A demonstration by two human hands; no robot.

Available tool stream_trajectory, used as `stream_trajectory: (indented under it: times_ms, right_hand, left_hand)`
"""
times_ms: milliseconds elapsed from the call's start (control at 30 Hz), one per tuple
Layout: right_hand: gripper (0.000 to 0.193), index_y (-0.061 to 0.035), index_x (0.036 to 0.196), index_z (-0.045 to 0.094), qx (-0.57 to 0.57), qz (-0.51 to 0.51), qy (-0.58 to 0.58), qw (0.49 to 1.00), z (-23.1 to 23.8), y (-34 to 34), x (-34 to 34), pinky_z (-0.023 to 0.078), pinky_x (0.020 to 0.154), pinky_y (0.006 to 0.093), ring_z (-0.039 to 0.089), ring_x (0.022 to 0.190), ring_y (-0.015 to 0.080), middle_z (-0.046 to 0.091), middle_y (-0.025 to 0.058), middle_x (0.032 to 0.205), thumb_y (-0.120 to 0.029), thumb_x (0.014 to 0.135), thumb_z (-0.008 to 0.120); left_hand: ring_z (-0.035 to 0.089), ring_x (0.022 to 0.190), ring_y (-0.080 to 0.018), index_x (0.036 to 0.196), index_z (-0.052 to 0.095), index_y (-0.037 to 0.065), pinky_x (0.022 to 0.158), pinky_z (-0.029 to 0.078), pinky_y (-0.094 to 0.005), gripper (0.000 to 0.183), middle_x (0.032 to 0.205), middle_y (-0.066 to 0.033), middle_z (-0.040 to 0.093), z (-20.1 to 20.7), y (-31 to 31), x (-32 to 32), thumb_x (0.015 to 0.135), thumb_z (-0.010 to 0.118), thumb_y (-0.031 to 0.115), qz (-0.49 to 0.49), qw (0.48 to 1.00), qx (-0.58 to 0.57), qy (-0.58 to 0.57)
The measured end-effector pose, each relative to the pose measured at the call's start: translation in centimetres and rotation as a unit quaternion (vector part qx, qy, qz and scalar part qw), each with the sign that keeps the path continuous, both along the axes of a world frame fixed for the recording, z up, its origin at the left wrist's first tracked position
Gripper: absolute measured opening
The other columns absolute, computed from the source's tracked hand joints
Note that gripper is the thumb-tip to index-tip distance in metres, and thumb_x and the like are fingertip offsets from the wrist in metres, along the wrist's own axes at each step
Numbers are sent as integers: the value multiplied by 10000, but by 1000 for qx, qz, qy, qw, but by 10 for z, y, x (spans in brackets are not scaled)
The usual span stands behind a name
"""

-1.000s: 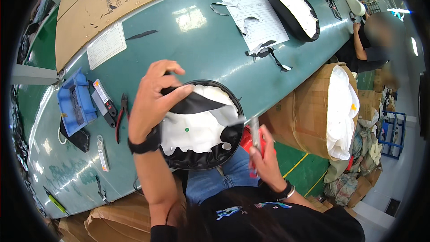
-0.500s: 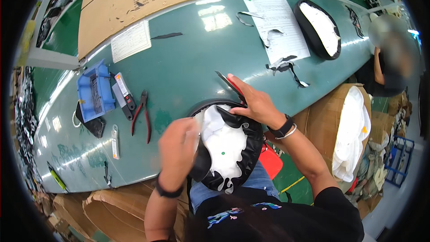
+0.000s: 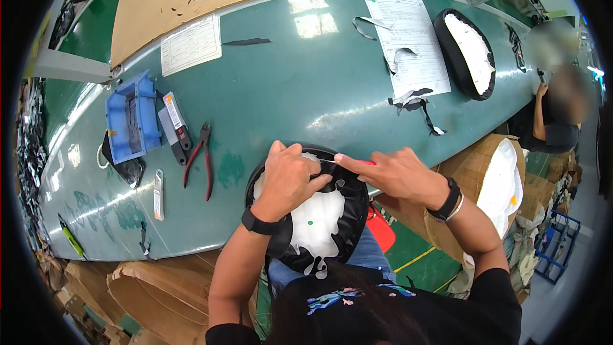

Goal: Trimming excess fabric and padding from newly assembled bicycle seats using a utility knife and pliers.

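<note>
A round seat pad (image 3: 316,223), white foam wrapped in a black cover, rests on my lap against the near edge of the green table (image 3: 287,89). My left hand (image 3: 288,179) presses down on the black cover at the pad's upper rim and pinches it. My right hand (image 3: 391,172) holds a red-handled cutting tool (image 3: 357,163), its thin blade pointing left at the cover by my left fingers. Both wrists wear dark bands.
Red-handled pliers (image 3: 202,156), a blue tray (image 3: 132,118), small boxes (image 3: 174,124) and a paper sheet (image 3: 408,41) with black scraps lie on the table. A second pad (image 3: 469,54) sits at the far right. Another person (image 3: 559,108) works there. Cardboard boxes (image 3: 476,179) stand below.
My left hand moved from the pad's lower left to its upper rim. My right hand shifted right and now points the blade at the cover. The pad tipped slightly toward me.
</note>
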State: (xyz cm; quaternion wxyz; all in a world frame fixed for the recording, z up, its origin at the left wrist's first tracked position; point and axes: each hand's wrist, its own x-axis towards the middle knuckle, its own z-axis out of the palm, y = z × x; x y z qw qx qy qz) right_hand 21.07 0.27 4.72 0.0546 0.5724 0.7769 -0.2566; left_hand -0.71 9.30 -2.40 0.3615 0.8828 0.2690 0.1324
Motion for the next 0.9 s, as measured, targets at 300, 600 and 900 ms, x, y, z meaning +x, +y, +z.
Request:
stream_trajectory:
  times_ms: [300,600,900]
  right_hand:
    - [701,-211,1466,360,-17,-8,-56,998,14,-19,-19,399,415,393,523,455,260,506,122,612,-71,809,559]
    - [694,-174,1491,290,-30,-260,-83,962,5,-74,-64,436,440,443,550,501,339,541,160,665,-193,881,622]
    - [693,-125,1502,231,-55,-282,-43,957,10,-63,-76,463,501,471,571,576,368,573,189,793,-177,909,585]
  left_hand:
    - [374,621,-194,530,521,46,717,293,-326,323,565,-38,387,-10,26,-27,722,738,189,-9,936,-297,-191]
    - [491,682,-154,657,531,44,633,453,-338,215,731,-37,502,0,20,-24,797,660,143,115,739,-546,-378]
    - [512,766,-250,713,678,46,678,403,-375,184,695,-81,598,3,33,19,750,718,222,-134,990,-10,-42]
